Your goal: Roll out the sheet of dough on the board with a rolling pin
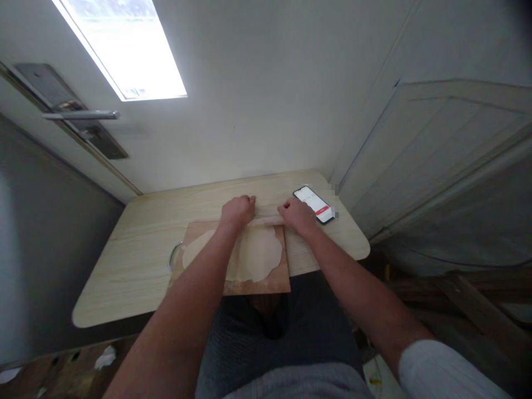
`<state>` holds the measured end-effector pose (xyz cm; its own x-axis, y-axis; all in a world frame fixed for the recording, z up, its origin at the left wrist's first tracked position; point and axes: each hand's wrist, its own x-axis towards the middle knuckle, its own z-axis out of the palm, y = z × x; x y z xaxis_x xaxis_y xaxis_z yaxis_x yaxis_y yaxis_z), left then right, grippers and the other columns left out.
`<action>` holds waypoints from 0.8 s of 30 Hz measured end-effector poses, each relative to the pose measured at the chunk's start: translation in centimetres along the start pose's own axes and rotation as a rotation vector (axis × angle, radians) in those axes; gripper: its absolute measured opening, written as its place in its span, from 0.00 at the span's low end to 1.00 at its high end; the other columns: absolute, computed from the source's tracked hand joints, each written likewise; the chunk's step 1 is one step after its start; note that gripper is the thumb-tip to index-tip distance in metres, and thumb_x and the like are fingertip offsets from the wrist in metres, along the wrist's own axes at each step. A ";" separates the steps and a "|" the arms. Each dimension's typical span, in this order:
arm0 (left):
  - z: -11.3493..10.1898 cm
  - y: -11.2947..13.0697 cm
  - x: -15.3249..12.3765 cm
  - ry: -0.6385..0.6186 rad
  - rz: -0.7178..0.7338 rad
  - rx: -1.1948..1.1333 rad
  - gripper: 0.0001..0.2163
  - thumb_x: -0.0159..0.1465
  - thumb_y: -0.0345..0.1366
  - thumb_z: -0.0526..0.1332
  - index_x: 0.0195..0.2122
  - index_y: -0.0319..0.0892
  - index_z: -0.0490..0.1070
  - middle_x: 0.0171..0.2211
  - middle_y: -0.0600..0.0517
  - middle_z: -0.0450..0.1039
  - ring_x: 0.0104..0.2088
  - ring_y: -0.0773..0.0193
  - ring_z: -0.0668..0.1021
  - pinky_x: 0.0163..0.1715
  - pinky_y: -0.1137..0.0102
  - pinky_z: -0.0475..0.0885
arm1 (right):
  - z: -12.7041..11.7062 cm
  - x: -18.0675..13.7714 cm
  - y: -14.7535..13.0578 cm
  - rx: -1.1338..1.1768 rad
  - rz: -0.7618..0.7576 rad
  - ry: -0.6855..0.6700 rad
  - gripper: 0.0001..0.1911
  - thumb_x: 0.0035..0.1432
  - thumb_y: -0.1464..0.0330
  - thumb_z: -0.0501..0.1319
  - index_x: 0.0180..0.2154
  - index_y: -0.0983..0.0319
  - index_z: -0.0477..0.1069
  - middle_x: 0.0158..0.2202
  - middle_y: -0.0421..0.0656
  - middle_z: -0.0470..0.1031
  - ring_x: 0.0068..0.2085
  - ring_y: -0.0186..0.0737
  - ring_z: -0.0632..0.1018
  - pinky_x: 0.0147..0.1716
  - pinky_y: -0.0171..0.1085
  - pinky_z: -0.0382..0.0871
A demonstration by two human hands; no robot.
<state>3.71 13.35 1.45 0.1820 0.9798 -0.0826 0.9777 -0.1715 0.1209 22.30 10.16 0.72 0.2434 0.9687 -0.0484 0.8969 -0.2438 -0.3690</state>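
Note:
A thin, pale sheet of dough (260,252) with an uneven edge lies flat on a wooden board (279,281). Along the board's far edge runs a light-coloured rolling pin (266,221), slightly blurred, between my two hands. My left hand (239,211) is closed around its left end, fingers curled. At the other end, my right hand (297,213) is closed on it too, just beside the phone. My left forearm hides part of the dough and board.
The board has a metal ring handle (173,256) on its left. A phone (315,204) with a lit screen lies at the right of the light wooden table (137,244). A white door with a lever handle (83,115) stands right behind the table.

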 end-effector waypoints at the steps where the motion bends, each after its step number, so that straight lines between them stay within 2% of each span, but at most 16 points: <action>1: 0.0 0.0 0.0 -0.003 0.005 -0.001 0.28 0.72 0.48 0.36 0.53 0.41 0.72 0.50 0.38 0.77 0.51 0.51 0.78 0.48 0.61 0.69 | 0.0 -0.1 0.0 -0.017 -0.003 -0.008 0.16 0.61 0.57 0.57 0.41 0.57 0.79 0.41 0.47 0.81 0.43 0.47 0.80 0.39 0.38 0.69; 6: 0.0 0.1 -0.6 -0.005 -0.006 -0.009 0.27 0.72 0.49 0.37 0.53 0.42 0.70 0.50 0.39 0.77 0.51 0.51 0.78 0.48 0.62 0.69 | 0.2 -1.1 0.3 -0.106 -0.075 0.028 0.22 0.67 0.54 0.50 0.42 0.59 0.77 0.40 0.49 0.81 0.43 0.49 0.80 0.41 0.41 0.68; 13: 0.1 0.5 -1.8 0.013 -0.023 -0.016 0.26 0.73 0.49 0.37 0.54 0.42 0.68 0.50 0.39 0.76 0.50 0.52 0.77 0.48 0.60 0.68 | 0.3 -2.5 0.9 -0.150 -0.148 0.081 0.22 0.69 0.55 0.47 0.42 0.60 0.75 0.39 0.48 0.81 0.41 0.48 0.80 0.39 0.40 0.67; 20: 0.0 0.9 -3.7 0.148 0.019 0.039 0.23 0.72 0.46 0.39 0.53 0.43 0.69 0.53 0.40 0.71 0.54 0.47 0.71 0.50 0.52 0.67 | 1.0 -3.8 1.6 -0.133 -0.205 0.168 0.22 0.70 0.56 0.49 0.38 0.61 0.76 0.40 0.48 0.80 0.40 0.43 0.78 0.39 0.38 0.64; 24: 0.4 0.9 -4.5 0.218 0.024 0.035 0.22 0.72 0.46 0.40 0.55 0.46 0.68 0.53 0.41 0.70 0.54 0.48 0.71 0.50 0.53 0.67 | 1.3 -4.5 2.1 -0.110 -0.247 0.225 0.22 0.70 0.56 0.49 0.36 0.61 0.76 0.38 0.48 0.79 0.39 0.43 0.77 0.38 0.37 0.62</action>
<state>3.82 8.74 1.57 0.1819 0.9739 0.1358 0.9771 -0.1945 0.0860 22.62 5.38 -1.09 0.0786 0.9675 0.2403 0.9703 -0.0190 -0.2412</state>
